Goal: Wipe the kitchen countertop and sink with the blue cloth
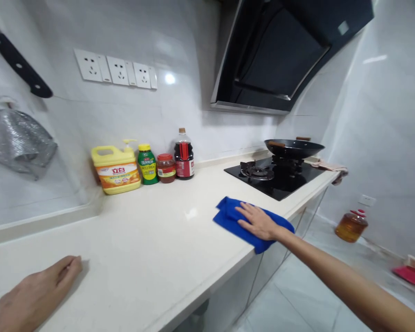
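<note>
from the middle of the counter (152, 258): at eight o'clock i note the left hand (38, 293), a loosely curled fist; at ten, a yellow jug (119, 173). at three, the right hand (259, 222) lies flat, fingers spread, atop a blue cloth (228, 222) overhanging the front edge. at two, a black hob (280, 189).

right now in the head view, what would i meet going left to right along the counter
left hand, yellow jug, green bottle, red-lidded jar, dark bottle, blue cloth under the right hand, pale rag
</note>
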Tool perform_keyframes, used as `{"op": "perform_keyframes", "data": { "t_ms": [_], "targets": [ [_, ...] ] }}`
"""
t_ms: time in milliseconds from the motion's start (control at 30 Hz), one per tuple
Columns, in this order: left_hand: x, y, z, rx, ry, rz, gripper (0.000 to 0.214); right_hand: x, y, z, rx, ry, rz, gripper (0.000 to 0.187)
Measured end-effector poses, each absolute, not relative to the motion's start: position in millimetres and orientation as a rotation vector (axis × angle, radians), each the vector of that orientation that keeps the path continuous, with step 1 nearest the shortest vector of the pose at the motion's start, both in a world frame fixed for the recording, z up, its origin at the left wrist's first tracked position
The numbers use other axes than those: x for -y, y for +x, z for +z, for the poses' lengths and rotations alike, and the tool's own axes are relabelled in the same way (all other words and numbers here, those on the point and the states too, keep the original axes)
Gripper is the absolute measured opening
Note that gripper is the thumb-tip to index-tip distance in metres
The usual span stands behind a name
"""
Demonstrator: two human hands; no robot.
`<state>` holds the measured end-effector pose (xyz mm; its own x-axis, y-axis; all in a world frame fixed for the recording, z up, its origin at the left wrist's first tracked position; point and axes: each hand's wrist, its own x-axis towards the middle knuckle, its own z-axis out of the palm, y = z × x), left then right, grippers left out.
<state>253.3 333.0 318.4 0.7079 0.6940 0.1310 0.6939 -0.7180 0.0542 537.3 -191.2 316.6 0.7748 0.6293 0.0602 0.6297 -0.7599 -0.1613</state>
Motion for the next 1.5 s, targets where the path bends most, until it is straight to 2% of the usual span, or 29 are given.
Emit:
{"op": "perform_keyframes", "data": {
  "t_ms": [167, 433, 700, 833, 1033, 1300, 1400, 1500],
  "targets": [
    [-305, 255, 341, -1.152, 2.82, 0.039, 0.068, 209, 611, 307, 0.413, -3.045, -0.039, 0.067],
    [-293, 260, 343, -1.173, 2.825, -0.012, 0.057, 104, 666, 318, 0.091, -3.077, -0.041, 0.073],
    [-284, 263, 351, -1.209, 2.824, -0.137, 0.058, -61, 639, 325, 0.685, -2.984, -0.005, 0.075],
    [-285, 262, 351, -1.194, 2.847, -0.116, 0.062, -101, 586, 328, 1.122, -2.843, 0.038, 0.075],
    [-285, 260, 353, -1.115, 2.874, -0.003, 0.064, -75, 512, 334, 1.74, -2.479, 0.021, 0.073],
    [-275, 253, 358, -1.009, 2.858, 0.168, 0.061, 18, 451, 354, 2.077, -2.103, 0.203, 0.069],
    [-272, 252, 358, -1.006, 2.858, 0.191, 0.058, 50, 449, 366, 1.824, -2.188, 0.388, 0.061],
    [-271, 252, 357, -0.993, 2.848, 0.216, 0.055, 56, 449, 366, 1.188, -2.445, 0.365, 0.071]
  ]
}}
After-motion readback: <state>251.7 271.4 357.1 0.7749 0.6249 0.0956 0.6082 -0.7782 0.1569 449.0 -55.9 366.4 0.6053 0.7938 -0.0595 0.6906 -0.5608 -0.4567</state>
